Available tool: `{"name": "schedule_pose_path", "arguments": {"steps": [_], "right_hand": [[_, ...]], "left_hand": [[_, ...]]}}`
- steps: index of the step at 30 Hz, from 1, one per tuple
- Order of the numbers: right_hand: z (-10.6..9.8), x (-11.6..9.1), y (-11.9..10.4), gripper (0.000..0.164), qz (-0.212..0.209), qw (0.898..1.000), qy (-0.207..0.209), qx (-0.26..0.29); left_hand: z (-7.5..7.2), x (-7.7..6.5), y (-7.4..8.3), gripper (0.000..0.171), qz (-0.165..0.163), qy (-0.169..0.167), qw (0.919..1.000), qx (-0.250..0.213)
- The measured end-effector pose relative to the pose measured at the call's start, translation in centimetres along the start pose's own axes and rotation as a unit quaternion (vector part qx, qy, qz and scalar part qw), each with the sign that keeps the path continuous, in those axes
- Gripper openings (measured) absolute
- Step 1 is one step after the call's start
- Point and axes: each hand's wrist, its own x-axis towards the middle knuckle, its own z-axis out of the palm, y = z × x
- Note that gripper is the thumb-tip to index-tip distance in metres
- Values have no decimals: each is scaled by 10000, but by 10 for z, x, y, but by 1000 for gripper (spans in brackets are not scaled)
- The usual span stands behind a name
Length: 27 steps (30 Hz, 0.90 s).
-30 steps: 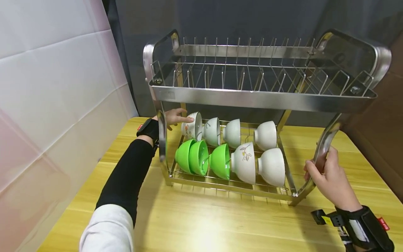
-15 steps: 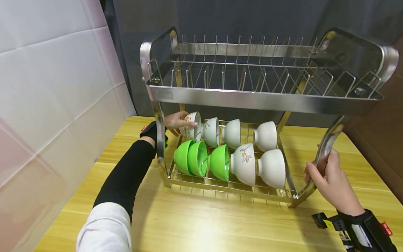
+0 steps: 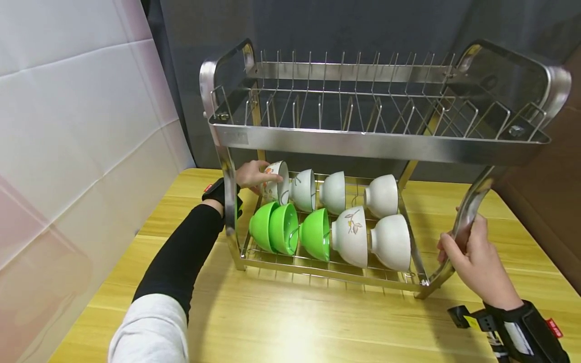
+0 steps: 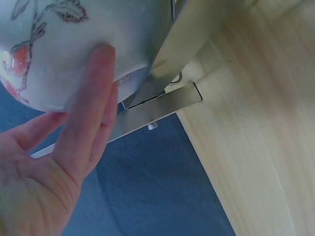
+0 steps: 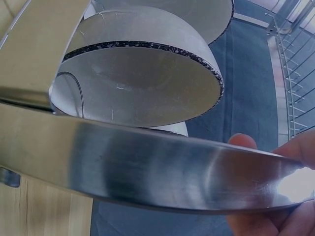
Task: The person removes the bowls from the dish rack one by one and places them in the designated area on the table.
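On the wood-grain counter, holds an orange-flowered bowl with the left hand at back left on the lower tier of the metal rack; grips its right side bar with the right hand, fingers wrapped round.

Black sleeve, white sleeve above; black wristbands, red tags.

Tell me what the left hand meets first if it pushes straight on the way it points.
The orange-flowered bowl, which the left hand touches; beyond it, probably the next white bowl, though depth is hard to judge.
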Motion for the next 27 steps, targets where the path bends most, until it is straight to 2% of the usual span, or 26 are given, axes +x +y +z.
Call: {"name": "schedule_pose_path", "arguments": {"steps": [12, 21, 27], "right_hand": [[1, -1, -1, 63, -32, 10000, 69, -6], [2, 0, -1, 63, -4, 10000, 71, -13], [2, -1, -2, 63, -2, 9999, 101, 13]], "left_hand": [[7, 3, -1, 66, 380, 480, 9981, -24], [7, 3, -3, 69, 656, 734, 9951, -9], [5, 5, -4, 68, 1091, 1059, 9876, 400]]}}
